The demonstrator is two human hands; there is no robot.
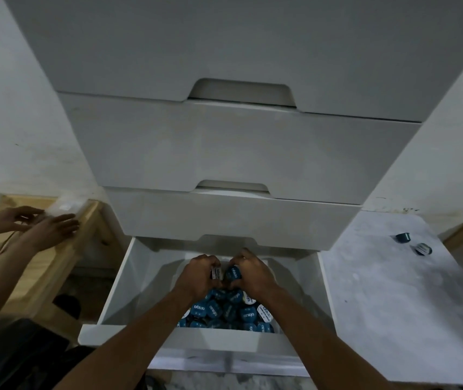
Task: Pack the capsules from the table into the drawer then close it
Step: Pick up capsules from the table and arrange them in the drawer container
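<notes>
The bottom white drawer stands pulled out, and a heap of blue capsules with white lettering fills its front middle. Both my hands are inside it above the heap. My left hand is closed around several capsules, and my right hand is closed around several more, the two hands touching. Two more blue capsules lie on the grey table surface to the right of the drawer unit.
Three shut drawers of the white unit rise above the open one. Another person's two hands handle a clear plastic bag on a wooden bench at the left. White walls flank the unit.
</notes>
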